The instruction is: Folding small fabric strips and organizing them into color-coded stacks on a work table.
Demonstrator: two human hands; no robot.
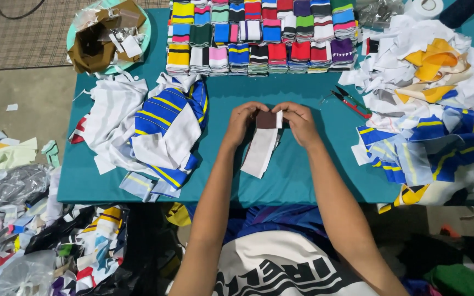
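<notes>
A heap of blue-and-white fabric pieces (160, 131) lies left on the teal table (297, 175). At centre, the left hand (243, 121) and right hand (301, 121) each pinch the top of a brown-and-white cloth strip (263, 143) hanging onto the table. Folded colourful stacks (261, 35) sit behind; red-handled scissors (351, 102) and a scrap pile (434, 98) lie right.

Both hands meet over a teal table (303, 181). The left hand (243, 121) and right hand (301, 121) pinch the top of a brown and white cloth strip (263, 143), which hangs down onto the table. Folded striped cloth stacks (261, 38) line the far edge. Red-handled scissors (351, 102) lie to the right, beside a heap of scraps (429, 109).
</notes>
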